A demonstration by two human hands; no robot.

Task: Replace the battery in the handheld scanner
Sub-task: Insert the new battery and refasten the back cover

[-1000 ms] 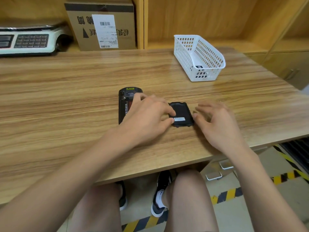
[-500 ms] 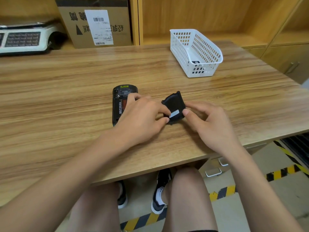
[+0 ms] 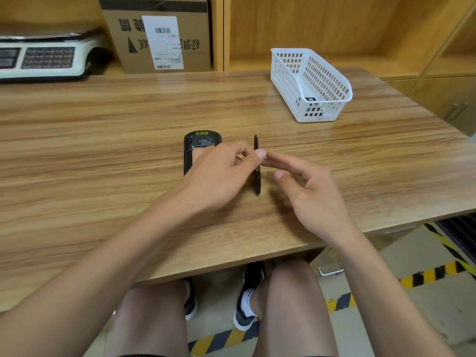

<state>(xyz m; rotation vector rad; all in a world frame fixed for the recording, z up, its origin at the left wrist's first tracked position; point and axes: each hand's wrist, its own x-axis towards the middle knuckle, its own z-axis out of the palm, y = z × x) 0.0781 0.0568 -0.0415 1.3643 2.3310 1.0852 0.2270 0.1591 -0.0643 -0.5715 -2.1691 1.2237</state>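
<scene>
The black handheld scanner (image 3: 199, 143) lies face down on the wooden table (image 3: 103, 140), its back compartment uncovered and its lower part hidden under my left hand (image 3: 219, 176). A thin black back cover (image 3: 257, 181) stands on edge just right of the scanner, seen edge-on. My left hand pinches its upper part between thumb and fingertip. My right hand (image 3: 311, 194) is on the cover's right side, its outstretched fingertips resting against the cover and its thumb held off it.
A white perforated basket (image 3: 288, 73) stands at the back right with a small dark labelled item (image 3: 310, 99) inside. A weighing scale (image 3: 43, 57) and a cardboard box (image 3: 157, 34) sit on the shelf behind. The table's front edge is close to my knees.
The cover lay flat on the table a second ago. Both hands lifted and turned it, and it now stands upright on edge. My right thumb has come off it.
</scene>
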